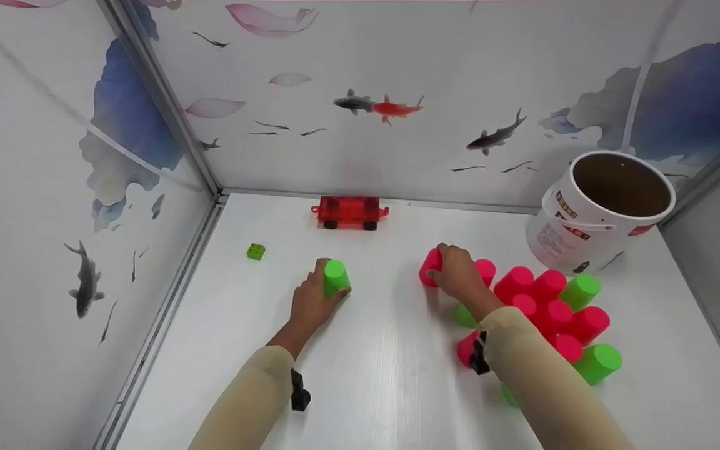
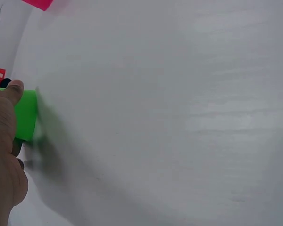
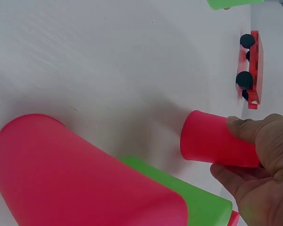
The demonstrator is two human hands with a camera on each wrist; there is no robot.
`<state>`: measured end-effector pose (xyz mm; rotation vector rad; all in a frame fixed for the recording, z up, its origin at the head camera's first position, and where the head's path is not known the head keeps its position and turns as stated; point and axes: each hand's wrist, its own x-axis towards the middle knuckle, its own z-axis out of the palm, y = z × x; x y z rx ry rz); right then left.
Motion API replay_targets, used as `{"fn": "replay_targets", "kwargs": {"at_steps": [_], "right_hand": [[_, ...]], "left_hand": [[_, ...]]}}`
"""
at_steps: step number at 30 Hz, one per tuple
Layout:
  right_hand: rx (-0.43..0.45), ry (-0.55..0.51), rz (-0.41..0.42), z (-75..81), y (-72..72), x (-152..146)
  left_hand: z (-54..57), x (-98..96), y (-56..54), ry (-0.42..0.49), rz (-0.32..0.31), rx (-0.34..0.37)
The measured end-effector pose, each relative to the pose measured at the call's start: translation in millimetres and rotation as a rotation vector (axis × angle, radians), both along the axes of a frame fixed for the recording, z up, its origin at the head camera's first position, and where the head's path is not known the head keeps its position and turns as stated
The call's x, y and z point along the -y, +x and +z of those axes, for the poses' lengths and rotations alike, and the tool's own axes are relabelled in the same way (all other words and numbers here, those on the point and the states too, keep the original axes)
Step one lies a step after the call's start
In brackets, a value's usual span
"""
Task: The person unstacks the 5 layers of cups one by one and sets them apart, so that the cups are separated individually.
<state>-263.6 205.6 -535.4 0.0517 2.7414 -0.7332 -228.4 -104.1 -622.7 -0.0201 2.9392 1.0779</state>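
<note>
My left hand (image 1: 315, 299) grips a green cup (image 1: 335, 277) that is bottom up, left of the table's middle. Thumb and fingers wrap its sides, and in the left wrist view the green cup (image 2: 26, 115) shows its wide rim close to the white surface. Farther right, my right hand (image 1: 460, 272) holds a pink cup (image 1: 429, 269), also bottom up, between thumb and fingers. The right wrist view shows this pink cup (image 3: 210, 139) with its rim toward the table. Beside my right forearm stands a cluster of upturned pink cups (image 1: 552, 315) and green cups (image 1: 599, 364), partly hidden by the sleeve.
A red toy wagon (image 1: 350, 212) with black wheels stands along the back wall. A small green toy brick (image 1: 255, 251) lies at the left. The white bucket (image 1: 554, 231) occupies the back right corner. Printed walls (image 1: 447, 62) border the white table (image 1: 391, 375).
</note>
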Motion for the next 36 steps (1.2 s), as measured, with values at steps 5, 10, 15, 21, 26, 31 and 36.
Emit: {"fn": "replay_targets", "kwargs": {"at_steps": [5, 10, 15, 21, 26, 31, 36], "right_hand": [[0.017, 0.02, 0.001, 4.8, -0.1, 2.0], [0.024, 0.043, 0.008, 6.3, -2.1, 4.3], [0.057, 0.057, 0.001, 9.1, -2.7, 5.8], [0.014, 0.052, 0.023, 10.3, 0.2, 8.2], [-0.017, 0.044, 0.047, 6.3, 5.1, 10.5], [-0.015, 0.051, 0.044, 6.1, 5.8, 6.8], [-0.03, 0.079, 0.051, 2.1, 7.5, 0.3]], "left_hand": [[7.6, -11.6, 2.5, 0.053, -0.032, 0.016], [19.7, -48.8, 12.2, 0.096, -0.172, 0.061], [28.6, -94.9, 24.1, 0.078, -0.363, 0.108], [25.9, -133.2, 28.0, 0.025, -0.519, 0.076], [17.6, -144.3, 29.6, 0.008, -0.523, 0.058], [11.5, -148.5, 30.3, 0.028, -0.481, 0.105], [8.2, -151.2, 30.5, 0.098, -0.495, 0.139]]}}
